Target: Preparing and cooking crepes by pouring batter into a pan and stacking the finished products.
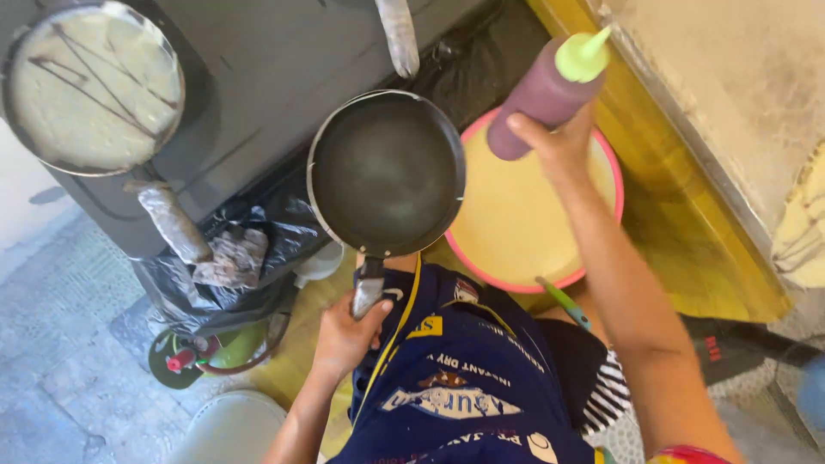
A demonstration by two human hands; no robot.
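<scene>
An empty dark frying pan is gripped by the left hand, while a purple squeeze bottle is clasped by the right hand above a pink-rimmed bowl.

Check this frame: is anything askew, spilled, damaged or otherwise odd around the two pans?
One oddity: the handle of the batter-filled round pan is wrapped in crumpled foil and rags, like a makeshift repair. Nothing looks spilled. The left hand holds the empty black frying pan level; the right hand grips a purple squeeze bottle tilted over a pink-rimmed bowl.
</scene>
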